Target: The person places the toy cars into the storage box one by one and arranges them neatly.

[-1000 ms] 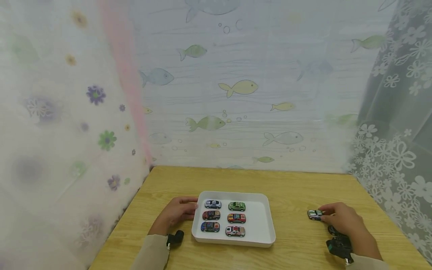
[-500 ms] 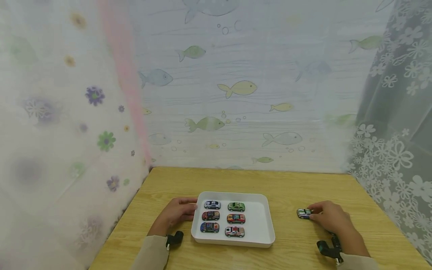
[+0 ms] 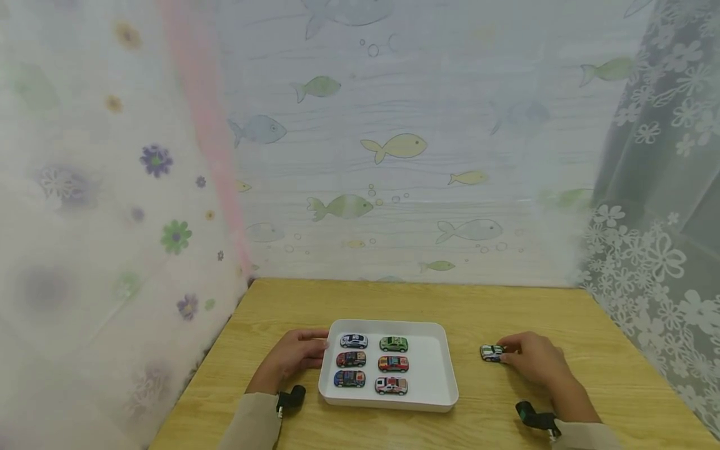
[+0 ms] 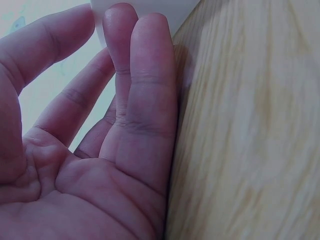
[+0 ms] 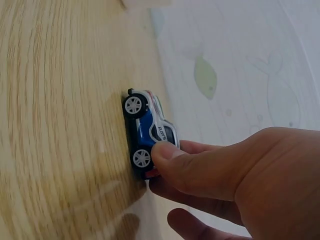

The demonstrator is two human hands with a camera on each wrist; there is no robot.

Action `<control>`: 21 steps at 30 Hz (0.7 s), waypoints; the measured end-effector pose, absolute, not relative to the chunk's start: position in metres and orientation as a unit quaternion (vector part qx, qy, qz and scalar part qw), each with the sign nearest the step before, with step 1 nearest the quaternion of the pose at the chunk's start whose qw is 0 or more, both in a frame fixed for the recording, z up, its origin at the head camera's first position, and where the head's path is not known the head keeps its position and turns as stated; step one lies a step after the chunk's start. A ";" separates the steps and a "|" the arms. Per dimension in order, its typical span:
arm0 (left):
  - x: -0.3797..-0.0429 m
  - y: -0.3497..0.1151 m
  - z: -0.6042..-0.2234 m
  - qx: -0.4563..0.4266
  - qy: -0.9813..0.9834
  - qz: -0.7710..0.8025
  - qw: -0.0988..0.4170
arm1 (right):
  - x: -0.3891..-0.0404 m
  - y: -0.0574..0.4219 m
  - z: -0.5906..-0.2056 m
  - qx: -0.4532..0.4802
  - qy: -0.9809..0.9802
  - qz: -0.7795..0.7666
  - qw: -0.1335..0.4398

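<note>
My right hand (image 3: 537,359) pinches a small toy car (image 3: 490,352), white with green stripes on top, on the table to the right of the tray. In the right wrist view the toy car (image 5: 143,120) shows a blue and white side with silver wheels close to the wood, the thumb on its rear side. A white tray (image 3: 432,369) holds several toy cars in two columns: white, dark red and blue on the left, green (image 3: 394,344), red-yellow and white-red on the right. My left hand (image 3: 295,351) touches the tray's left side, fingers extended in the left wrist view.
The wooden table (image 3: 416,300) runs back to a curtain (image 3: 394,187) printed with fish. A flowered curtain (image 3: 112,250) closes off the left side, and a sheer white-flowered one (image 3: 669,250) hangs on the right. Black wrist cameras sit below both hands.
The right hand has slid the toy car left across the table, closer to the tray. The left hand and the tray have stayed in place.
</note>
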State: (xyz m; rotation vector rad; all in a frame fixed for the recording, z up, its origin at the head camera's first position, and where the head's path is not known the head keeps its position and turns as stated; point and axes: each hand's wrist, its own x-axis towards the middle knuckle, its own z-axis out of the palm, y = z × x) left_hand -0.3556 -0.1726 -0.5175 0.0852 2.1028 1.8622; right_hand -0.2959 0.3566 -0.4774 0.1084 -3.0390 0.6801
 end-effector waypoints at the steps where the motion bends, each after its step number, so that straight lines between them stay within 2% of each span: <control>1: -0.355 -0.173 -0.517 0.030 0.738 0.653 0.164 | -0.296 0.355 -0.478 0.038 -0.975 0.217 0.016; 8: -0.355 -0.173 -0.517 0.029 0.737 0.655 0.165 | -0.296 0.346 -0.474 0.050 -0.977 0.207 0.015; 21: -0.355 -0.174 -0.516 0.029 0.733 0.658 0.169 | -0.301 0.331 -0.470 0.056 -0.967 0.248 -0.021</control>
